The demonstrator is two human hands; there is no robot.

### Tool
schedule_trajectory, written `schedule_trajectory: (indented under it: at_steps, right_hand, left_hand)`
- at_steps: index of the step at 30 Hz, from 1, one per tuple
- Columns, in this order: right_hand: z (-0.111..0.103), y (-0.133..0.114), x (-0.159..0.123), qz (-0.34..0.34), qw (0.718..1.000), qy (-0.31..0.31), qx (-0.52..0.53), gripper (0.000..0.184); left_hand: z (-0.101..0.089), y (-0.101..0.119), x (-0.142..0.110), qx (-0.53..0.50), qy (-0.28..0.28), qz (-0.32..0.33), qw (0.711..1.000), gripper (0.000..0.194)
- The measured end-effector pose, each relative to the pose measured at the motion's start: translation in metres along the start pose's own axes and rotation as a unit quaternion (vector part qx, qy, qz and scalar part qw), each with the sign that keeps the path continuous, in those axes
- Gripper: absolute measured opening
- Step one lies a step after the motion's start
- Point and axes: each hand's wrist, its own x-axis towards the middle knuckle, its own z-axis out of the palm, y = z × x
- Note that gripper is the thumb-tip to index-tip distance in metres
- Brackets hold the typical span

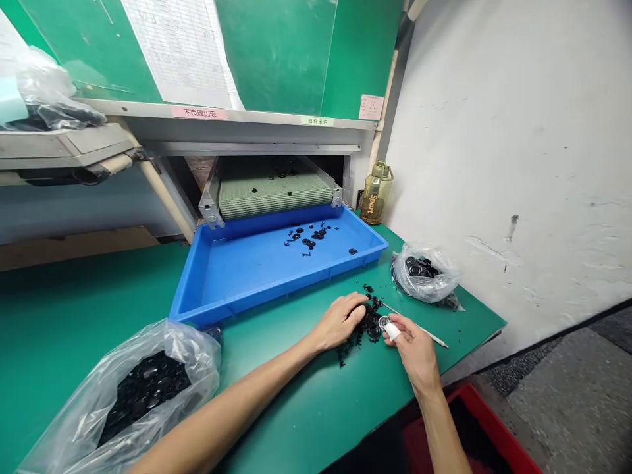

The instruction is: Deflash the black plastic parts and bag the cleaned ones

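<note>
On the green table, a heap of small black moulded parts (370, 324) and thin scraps lies between my two hands. My left hand (340, 320) curves around the heap's left side, thumb and fingers closed on some black parts; the exact pieces are hidden. Between the thumb and fingers of my right hand (412, 342), a small round part (384, 322) with a pale, shiny ring is pinched at the heap's right edge. White tape (393, 330) wraps one digit of that hand. A thin white pen-like stick (429, 334) lies on the table, passing behind the right hand.
A blue tray (232, 299) with scattered black parts stands beneath the end of a green conveyor belt (274, 196). Clear plastic bags of black parts sit at left (197, 352) and right (432, 286). A bottle (376, 194) stands by the wall; a red bin (494, 428) is below the table.
</note>
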Motion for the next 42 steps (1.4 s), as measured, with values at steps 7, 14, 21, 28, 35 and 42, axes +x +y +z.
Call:
schedule_trajectory:
  at_steps: [7, 14, 21, 28, 35, 42]
  right_hand:
    - [0.03, -0.029, -0.049, -0.031, 0.992, -0.115, 0.031, 0.031]
    - [0.057, -0.036, -0.068, -0.123, 0.975, -0.17, -0.067, 0.02]
    - [0.074, -0.039, -0.063, -0.084, 0.974, -0.124, -0.171, 0.028]
    - [0.042, -0.061, 0.002, -0.147, 0.933, -0.106, -0.31, 0.044]
    - [0.034, -0.058, 0.04, -0.16, 0.913, -0.149, -0.345, 0.028]
    - [0.018, -0.052, 0.029, -0.118, 0.958, -0.104, -0.24, 0.012]
  left_hand:
    - [-0.006, 0.027, -0.055, -0.088, 0.029, -0.125, 0.988, 0.038]
    - [-0.001, 0.022, -0.08, -0.196, 0.029, -0.171, 0.965, 0.031]
    - [0.009, 0.014, -0.076, -0.254, 0.07, -0.211, 0.941, 0.034]
    - [-0.001, 0.015, -0.068, -0.439, 0.145, -0.24, 0.854, 0.045]
    - [-0.003, 0.012, -0.069, -0.497, 0.113, -0.242, 0.826, 0.039]
    - [-0.004, 0.014, -0.069, -0.541, 0.114, -0.195, 0.81, 0.035]
